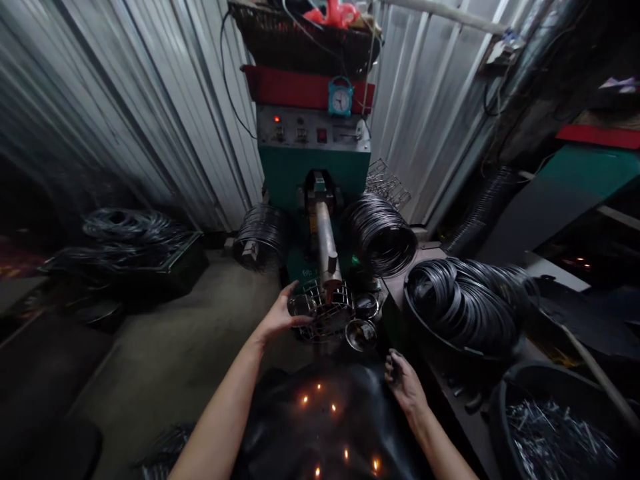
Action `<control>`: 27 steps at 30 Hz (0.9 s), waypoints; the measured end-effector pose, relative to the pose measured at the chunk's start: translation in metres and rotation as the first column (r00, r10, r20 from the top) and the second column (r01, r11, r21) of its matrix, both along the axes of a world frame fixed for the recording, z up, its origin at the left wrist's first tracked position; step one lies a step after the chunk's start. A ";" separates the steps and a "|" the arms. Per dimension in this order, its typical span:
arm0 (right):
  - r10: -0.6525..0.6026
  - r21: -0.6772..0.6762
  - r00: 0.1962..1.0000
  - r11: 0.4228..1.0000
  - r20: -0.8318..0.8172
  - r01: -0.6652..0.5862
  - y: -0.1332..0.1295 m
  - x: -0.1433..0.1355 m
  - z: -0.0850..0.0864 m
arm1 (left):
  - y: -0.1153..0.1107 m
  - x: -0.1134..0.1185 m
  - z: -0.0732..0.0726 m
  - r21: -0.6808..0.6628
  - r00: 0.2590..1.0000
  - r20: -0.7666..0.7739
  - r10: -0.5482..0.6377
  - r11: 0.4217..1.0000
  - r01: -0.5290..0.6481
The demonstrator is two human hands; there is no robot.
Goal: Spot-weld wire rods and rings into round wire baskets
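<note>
A green welding machine (315, 160) stands ahead, its metal arm (326, 240) pointing toward me. Under the arm's tip is a round wire basket (333, 320). My left hand (283, 317) grips the basket's left side between thumb and fingers. To the right and lower, my right hand (403, 380) is apart from the basket, its fingers curled; what they hold, if anything, is too small to make out. Two small round metal cups (361, 335) sit just right of the basket. Orange sparks (319, 387) show over a dark apron (280, 427) on my lap.
Wire ring bundles (383, 233) hang on both sides of the machine. At right stand a tub of wire rings (460, 300) and a bin of metal pieces (555, 433). A crate with wire coils (175, 267) is at left. A blue clock (341, 98) sits on top.
</note>
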State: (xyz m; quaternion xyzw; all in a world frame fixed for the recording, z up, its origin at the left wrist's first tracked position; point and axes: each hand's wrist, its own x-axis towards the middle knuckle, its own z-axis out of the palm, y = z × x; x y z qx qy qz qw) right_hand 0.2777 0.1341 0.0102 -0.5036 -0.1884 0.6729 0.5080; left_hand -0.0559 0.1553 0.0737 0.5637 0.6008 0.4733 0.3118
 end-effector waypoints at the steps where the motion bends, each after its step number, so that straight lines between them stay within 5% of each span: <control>1: 0.007 0.066 0.992 0.998 0.122 -0.015 -0.003 0.001 -0.001 | -0.005 -0.002 -0.008 -0.019 0.999 0.051 -0.002 1.000 0.003; 5: 0.062 0.223 0.808 0.946 0.586 -0.234 -0.025 0.011 -0.019 | -0.017 0.005 -0.041 -0.048 0.978 0.203 0.048 0.998 -0.039; 8: 0.117 0.234 0.667 0.880 0.736 -0.413 -0.040 0.022 -0.037 | -0.015 0.017 -0.058 -0.022 0.920 0.381 0.096 0.995 -0.095; 11: 0.134 0.240 0.563 0.807 0.815 -0.539 -0.040 0.027 -0.040 | -0.016 0.022 -0.061 -0.018 0.834 0.534 0.142 0.987 -0.157; 15: 0.242 0.194 0.457 0.669 0.856 -0.718 -0.025 0.015 0.005 | -0.038 0.019 -0.043 -0.038 0.880 0.426 0.210 0.976 -0.215; 19: 0.387 0.144 0.356 0.479 0.850 -0.866 -0.018 -0.022 0.083 | -0.075 0.025 -0.013 0.071 0.990 -0.020 0.139 0.988 -0.137; 22: 0.457 0.085 0.254 0.358 0.853 -0.930 -0.012 -0.052 0.121 | -0.095 0.041 0.006 0.118 0.936 -0.332 0.120 0.989 -0.085; 24: 0.427 0.019 0.175 0.344 0.887 -0.939 -0.008 -0.069 0.130 | -0.100 0.054 0.016 0.113 0.880 -0.458 0.122 0.991 -0.078; 27: 0.285 0.029 0.161 0.420 0.945 -0.907 -0.008 -0.085 0.126 | -0.103 0.069 0.026 0.091 0.820 -0.562 0.106 0.994 -0.066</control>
